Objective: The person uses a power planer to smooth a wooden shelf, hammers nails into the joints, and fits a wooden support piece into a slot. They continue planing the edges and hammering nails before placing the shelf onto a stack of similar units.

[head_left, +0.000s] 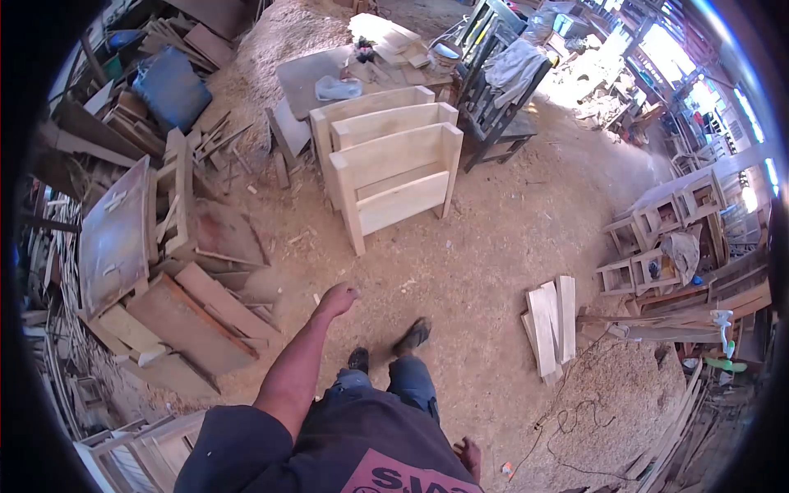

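Observation:
My left hand (339, 301) hangs out in front of my body with its fingers curled in, and nothing shows in it. Low beside my right hip is my right hand (468, 457), partly hidden by my shirt; how its fingers are set is hard to make out. Ahead of me, beyond both hands, several pale wooden frames (401, 170) stand upright on the floor, one behind another. The nearest has two side posts and wide cross boards. My left hand is nearer to them but apart from them.
Stacked boards and an old cabinet panel (115, 226) crowd the left. A table (300, 78) and a dark chair (493, 107) stand behind the frames. Loose pale planks (551, 324) lie at right, near a dark cord (575, 419). Wood shavings cover the floor.

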`<state>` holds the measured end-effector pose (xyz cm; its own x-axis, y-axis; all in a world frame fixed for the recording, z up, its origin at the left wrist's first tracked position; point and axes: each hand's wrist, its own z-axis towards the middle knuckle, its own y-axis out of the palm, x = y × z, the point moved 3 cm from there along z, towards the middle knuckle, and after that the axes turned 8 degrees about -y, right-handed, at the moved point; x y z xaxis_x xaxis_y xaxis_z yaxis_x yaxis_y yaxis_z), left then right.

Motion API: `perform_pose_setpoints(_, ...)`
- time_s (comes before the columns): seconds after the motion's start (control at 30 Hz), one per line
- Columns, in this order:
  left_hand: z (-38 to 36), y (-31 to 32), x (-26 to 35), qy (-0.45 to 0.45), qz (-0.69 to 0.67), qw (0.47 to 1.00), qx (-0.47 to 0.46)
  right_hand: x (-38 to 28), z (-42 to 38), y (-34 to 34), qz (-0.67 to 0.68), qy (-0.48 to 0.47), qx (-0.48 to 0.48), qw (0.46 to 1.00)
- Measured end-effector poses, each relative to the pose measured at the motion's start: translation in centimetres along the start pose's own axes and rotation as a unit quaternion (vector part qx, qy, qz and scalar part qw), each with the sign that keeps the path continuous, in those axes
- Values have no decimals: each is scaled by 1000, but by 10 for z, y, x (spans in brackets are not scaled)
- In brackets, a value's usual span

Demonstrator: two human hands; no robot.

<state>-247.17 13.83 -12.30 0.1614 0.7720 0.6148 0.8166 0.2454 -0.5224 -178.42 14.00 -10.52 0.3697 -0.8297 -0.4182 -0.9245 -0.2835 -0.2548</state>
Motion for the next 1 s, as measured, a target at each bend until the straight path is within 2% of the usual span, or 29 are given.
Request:
perform_pose_setpoints(0.1,36,-4,62,-53,-38,998,6,-6,26,3,-2,83,-13,996)
perform_pose_setpoints(0.17,57,-4,80,-59,-20,998,12,-25,50,6,4,107,-16,994)
perform_pose_setpoints(0.27,93,0,80,-86,-32,996,-19,-71,92,6,7,120,-28,992)
perform_pose_setpoints(0.37,136,-26,69,-121,-56,991,-27,-146,164,4,-18,90,-44,995)
perform_pose_setpoints(0.4,150,-38,69,-133,-60,989,-27,-182,184,11,-46,58,-46,996)
perform_pose_setpoints(0.43,163,-53,74,-143,-64,988,0,-242,196,26,-128,1,-45,991)
perform_pose_setpoints(0.5,192,-91,91,-163,-75,982,57,-362,226,69,-187,-126,-70,972)
perform_pose_setpoints(0.6,250,-141,109,-144,-77,971,174,-535,271,142,-238,-228,-89,940)
perform_pose_setpoints(0.67,290,-166,112,-113,-32,959,259,-648,229,213,-235,-277,-76,929)
perform_pose_setpoints(0.7,314,-186,119,-146,-4,952,268,-692,234,245,-264,-308,-83,910)
perform_pose_setpoints(0.77,349,-202,131,-216,46,938,266,-756,252,290,-283,-352,-95,887)
perform_pose_setpoints(0.83,392,-199,107,-198,139,926,290,-807,265,340,-277,-367,-117,880)
perform_pose_setpoints(0.87,406,-198,111,-207,152,927,272,-825,267,368,-284,-360,-134,879)
perform_pose_setpoints(0.93,425,-211,123,-223,185,926,241,-862,270,420,-396,-357,-157,831)
perform_pose_setpoints(1.0,447,-210,111,-210,182,930,243,-894,280,468,-530,-443,-106,715)
